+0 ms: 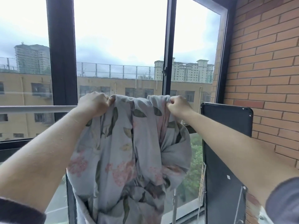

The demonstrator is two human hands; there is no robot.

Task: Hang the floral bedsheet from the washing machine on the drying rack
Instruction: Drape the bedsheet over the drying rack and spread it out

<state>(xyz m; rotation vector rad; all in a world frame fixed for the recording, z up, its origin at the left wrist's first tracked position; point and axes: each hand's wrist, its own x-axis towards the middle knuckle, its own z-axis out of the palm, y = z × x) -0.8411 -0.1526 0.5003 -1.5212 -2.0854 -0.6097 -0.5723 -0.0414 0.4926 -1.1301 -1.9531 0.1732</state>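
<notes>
The floral bedsheet (123,151), grey with pink flowers and green leaves, hangs bunched and twisted in front of me. My left hand (93,105) grips its top edge on the left, and my right hand (178,105) grips the top edge on the right. Both fists are raised at the height of the drying rack's white horizontal rail (37,109), which runs in from the left and disappears behind my left hand. Whether the sheet lies over the rail is hidden by the cloth. The washing machine is out of view.
Large windows with dark frames (62,62) fill the space ahead. A brick wall (265,70) stands on the right. A dark flat panel (226,151) leans against it below my right arm. A thin metal pole (174,206) stands under the sheet.
</notes>
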